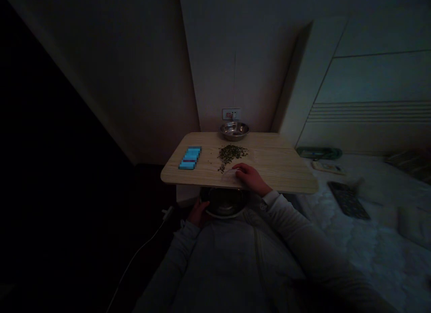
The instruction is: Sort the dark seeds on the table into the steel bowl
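Observation:
Small dark green grains, perhaps beans [232, 153], lie scattered in a loose patch on the wooden table [276, 165], with a thin trail towards its front edge. My right hand [249, 177] rests at that edge, its fingers closed on a pale, see-through flat piece [229, 174] just in front of the trail. Below the tabletop, my left hand [198, 213] grips the left side of a round metal bowl [225, 210] at my lap. The bowl's far part is hidden under the table, and its inside is too dark to read.
A shiny metal bowl [234, 131] stands at the table's back by the wall socket [231, 114]. On the left lies a lit phone [190, 158]. To the right is a bed [336, 241] with a dark patterned flat item [348, 200]. A white cable [141, 246] hangs at lower left.

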Demonstrator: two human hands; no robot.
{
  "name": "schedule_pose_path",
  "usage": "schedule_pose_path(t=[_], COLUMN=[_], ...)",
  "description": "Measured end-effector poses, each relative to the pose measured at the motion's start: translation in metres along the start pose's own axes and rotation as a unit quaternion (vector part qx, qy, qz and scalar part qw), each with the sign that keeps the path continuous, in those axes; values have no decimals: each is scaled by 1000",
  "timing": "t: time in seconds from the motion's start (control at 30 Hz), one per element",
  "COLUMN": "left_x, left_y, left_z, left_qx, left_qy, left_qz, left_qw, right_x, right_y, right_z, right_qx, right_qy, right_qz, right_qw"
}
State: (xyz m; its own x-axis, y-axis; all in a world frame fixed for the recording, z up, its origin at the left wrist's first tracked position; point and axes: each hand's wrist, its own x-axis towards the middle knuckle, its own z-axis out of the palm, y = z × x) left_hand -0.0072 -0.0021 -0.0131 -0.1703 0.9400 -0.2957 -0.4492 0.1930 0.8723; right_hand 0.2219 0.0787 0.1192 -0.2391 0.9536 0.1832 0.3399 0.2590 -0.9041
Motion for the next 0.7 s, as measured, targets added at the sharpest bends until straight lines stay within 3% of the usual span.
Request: schedule_pose_path(t=[0.2,0.4,0.7], left_x=[-2,-5,-11], left_y=[-6,5,11], left_z=[6,-2,8], left_qx=[-9,7,18], left_qy=[11,13,18], left_qz=[-5,24,4], left_qw=[1000,1000,1000], right_x=[1,3,7], right_y=[0,2,13], right_z=[0,1,4], right_qx=[4,6,-39], right_qy=[9,7,41], right_qz=[7,1,-51], right_qw=[1000,1000,997])
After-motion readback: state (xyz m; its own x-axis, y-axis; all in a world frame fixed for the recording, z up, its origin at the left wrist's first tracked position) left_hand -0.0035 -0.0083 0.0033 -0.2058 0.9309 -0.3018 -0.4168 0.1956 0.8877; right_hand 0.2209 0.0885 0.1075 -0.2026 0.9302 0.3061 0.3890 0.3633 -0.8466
